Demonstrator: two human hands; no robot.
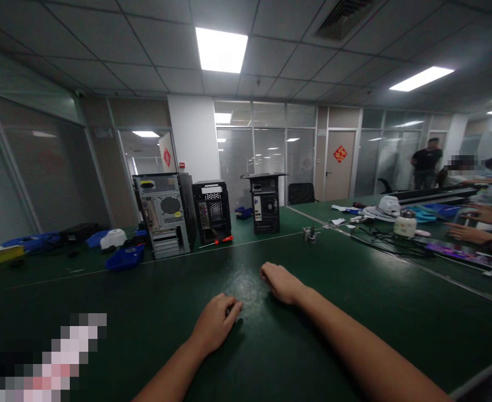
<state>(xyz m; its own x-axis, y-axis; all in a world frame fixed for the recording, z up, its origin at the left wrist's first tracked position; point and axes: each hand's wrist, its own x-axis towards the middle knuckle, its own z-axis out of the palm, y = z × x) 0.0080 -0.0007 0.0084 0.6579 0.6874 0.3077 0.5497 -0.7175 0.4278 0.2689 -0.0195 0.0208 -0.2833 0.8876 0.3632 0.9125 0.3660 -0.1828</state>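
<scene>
My left hand (217,324) rests low over the green tabletop (166,312), its fingers curled in and the thumb lying forward beside them. No object shows in it. Farther forward and to the right, my right hand (281,282) is closed in a loose fist, and nothing sticks out of it. The two hands are apart. Beyond them stand a large grey computer case (166,215), a smaller black case (212,212) and another case with a flat panel on top (265,206). A screwdriver (223,241) with a red-orange handle lies before the middle case.
Small metal parts (311,234) stand ahead of my right hand. Blue trays (125,257) sit at left. Cables (390,240), a round cream-coloured container (405,224) and a white cap-like item (388,206) lie at right, near another person's hands (467,231). A pixelated patch covers the lower left.
</scene>
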